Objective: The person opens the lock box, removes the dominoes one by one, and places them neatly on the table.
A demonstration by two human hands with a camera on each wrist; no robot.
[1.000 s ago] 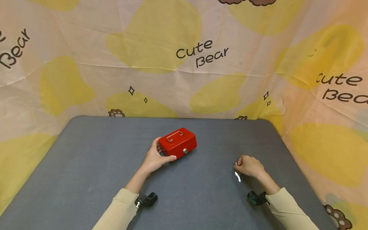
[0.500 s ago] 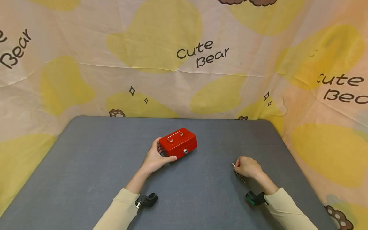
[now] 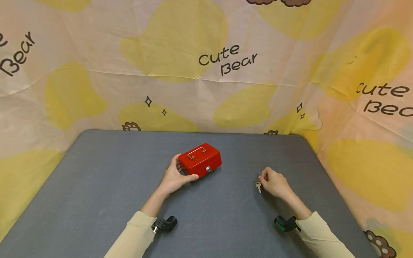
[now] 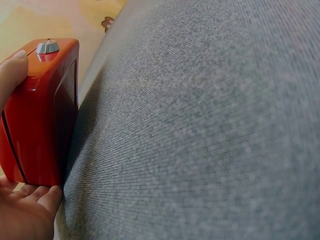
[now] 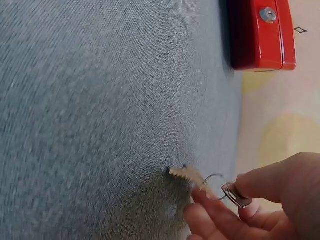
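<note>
The keys point(image 5: 187, 174) are held over the table point(image 3: 96, 186), toward its right edge: one is pinched by the thumb and fingers of the right hand point(image 3: 274, 182), the other is hung from the ring point(image 5: 214, 176) outside the grip. Nearer the far edge, the box point(image 3: 200, 161) is gripped at its left end by the left hand point(image 3: 172, 179).

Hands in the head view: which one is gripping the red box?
The left hand: its thumb lies on the red box, on the face with the silver lock. The right hand is well apart from the box and holds a dangling key.
</note>
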